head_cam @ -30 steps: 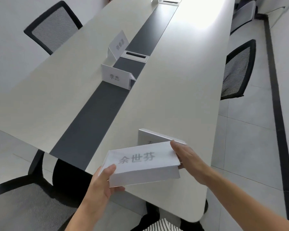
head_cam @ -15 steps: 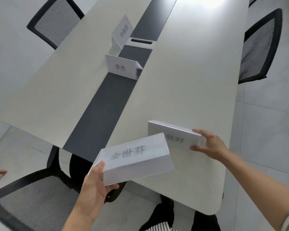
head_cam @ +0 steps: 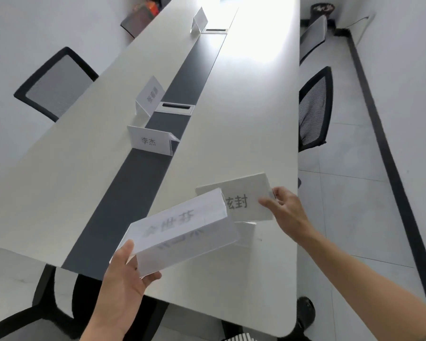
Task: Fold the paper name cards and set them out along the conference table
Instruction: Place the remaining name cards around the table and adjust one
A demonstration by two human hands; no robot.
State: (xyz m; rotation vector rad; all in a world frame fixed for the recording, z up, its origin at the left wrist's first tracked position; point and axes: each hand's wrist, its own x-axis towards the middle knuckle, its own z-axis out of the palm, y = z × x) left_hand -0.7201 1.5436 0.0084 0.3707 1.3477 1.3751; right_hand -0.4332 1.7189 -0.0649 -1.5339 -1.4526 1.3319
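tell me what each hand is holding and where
Left hand grips the folded name card by its lower left corner. Right hand pinches the second card at its right edge.

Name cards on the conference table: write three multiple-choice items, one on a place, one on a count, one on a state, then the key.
1. Where does the card reading 李杰 stand?
A. on the dark centre strip
B. on a chair
C. at the table's right edge

2. How many cards stand set out beyond the hands?
A. one
B. three
C. six

3. What does the left hand do?
A. rests flat on the table
B. holds a folded card above the table's near end
C. hangs empty

Key: 1 A, its base straddles the grey strip. 2 B, 李杰, one behind it, one far off. 3 B, thumb and fingers clamp its lower corner.
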